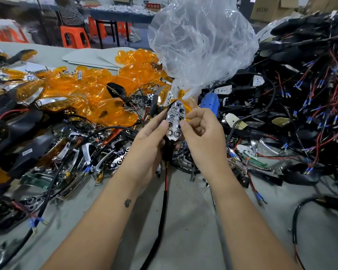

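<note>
There, at the middle of the view, the chrome reflector [174, 121] stood upright, raised above the grey table [193, 221]. It sat on a black lamp body [167, 151] whose dark edge showed just beneath it. The left hand [148, 145] gripped the piece from the left and from below, thumb laid on the chrome face. The right hand [203, 133] pinched its right edge between thumb and forefinger, so both hands were grasping the same part. A black cable [164, 201] with a red wire hung from the bottom of the lamp, down between the forearms. Just behind the reflector lay a heap of orange lenses [98, 88], and a crumpled clear plastic bag [199, 41] rose above it. A blue tool [209, 103] lay near the right hand. Farther right was a big pile of black housings [300, 84] — all tangled with red and black wires.
</note>
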Action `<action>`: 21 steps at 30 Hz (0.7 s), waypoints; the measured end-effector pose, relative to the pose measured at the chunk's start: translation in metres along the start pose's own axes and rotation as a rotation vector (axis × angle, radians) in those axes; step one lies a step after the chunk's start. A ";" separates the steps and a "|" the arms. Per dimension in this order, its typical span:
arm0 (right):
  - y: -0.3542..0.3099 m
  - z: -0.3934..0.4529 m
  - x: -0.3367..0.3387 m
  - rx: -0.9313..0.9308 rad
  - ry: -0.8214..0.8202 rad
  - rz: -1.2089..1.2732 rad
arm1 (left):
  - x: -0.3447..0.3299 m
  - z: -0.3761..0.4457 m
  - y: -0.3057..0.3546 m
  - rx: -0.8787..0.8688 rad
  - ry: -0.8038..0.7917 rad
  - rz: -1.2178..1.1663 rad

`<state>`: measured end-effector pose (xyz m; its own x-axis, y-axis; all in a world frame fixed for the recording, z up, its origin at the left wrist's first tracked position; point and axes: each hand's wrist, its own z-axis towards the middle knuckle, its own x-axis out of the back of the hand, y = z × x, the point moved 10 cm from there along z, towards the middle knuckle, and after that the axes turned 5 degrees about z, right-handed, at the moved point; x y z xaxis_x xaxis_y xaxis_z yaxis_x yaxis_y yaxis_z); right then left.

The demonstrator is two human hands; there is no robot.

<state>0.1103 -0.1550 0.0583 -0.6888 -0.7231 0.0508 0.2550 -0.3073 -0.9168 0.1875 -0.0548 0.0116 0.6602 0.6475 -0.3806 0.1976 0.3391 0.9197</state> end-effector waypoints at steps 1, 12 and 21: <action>-0.001 0.000 0.000 0.000 0.005 0.013 | 0.000 0.000 0.000 0.002 0.004 -0.013; -0.001 -0.004 -0.004 -0.030 0.038 0.066 | 0.004 0.002 0.000 0.010 0.063 -0.010; -0.004 -0.009 -0.009 0.008 0.025 -0.189 | 0.009 -0.002 0.006 -0.034 0.166 -0.010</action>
<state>0.1092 -0.1421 0.0578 -0.7418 -0.6363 0.2116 0.1249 -0.4412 -0.8887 0.1936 -0.0457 0.0133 0.5286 0.7469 -0.4034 0.1772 0.3676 0.9129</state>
